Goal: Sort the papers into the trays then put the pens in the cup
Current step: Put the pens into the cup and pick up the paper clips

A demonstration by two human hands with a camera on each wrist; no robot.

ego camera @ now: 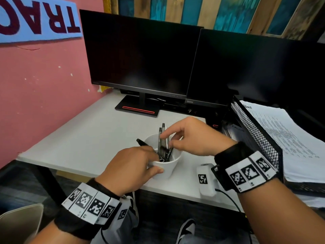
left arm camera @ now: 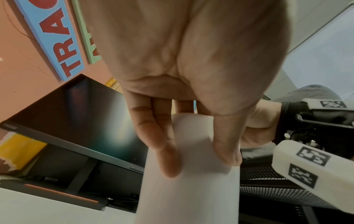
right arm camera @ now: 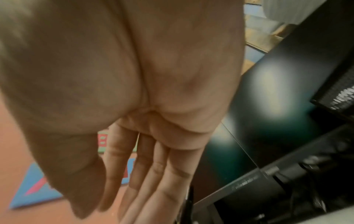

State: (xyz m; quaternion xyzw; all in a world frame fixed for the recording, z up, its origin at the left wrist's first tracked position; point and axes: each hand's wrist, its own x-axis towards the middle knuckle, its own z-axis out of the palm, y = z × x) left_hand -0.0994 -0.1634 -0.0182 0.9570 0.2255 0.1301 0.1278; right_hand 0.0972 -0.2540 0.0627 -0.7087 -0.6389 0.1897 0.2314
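A white cup (ego camera: 168, 166) stands near the desk's front edge with several dark pens (ego camera: 162, 127) upright in it. One black pen (ego camera: 142, 142) leans out over the cup's left rim. My left hand (ego camera: 154, 161) grips the cup, thumb on the near wall and fingers on the far side. In the left wrist view the left hand (left arm camera: 199, 159) wraps the cup (left arm camera: 191, 189). My right hand (ego camera: 168, 140) hovers over the cup with its fingers mostly straight and fingertips touching the pens. In the right wrist view, one pen (right arm camera: 189, 201) shows beside the straight fingers (right arm camera: 153, 189). Printed papers (ego camera: 284, 136) lie in the mesh tray (ego camera: 255, 132).
Two dark monitors (ego camera: 140, 55) stand along the back of the white desk (ego camera: 88, 134), with a stand base (ego camera: 139, 109) behind the cup. A white tagged device (ego camera: 205, 180) with a cable lies right of the cup. A pink wall (ego camera: 35, 94) borders the left.
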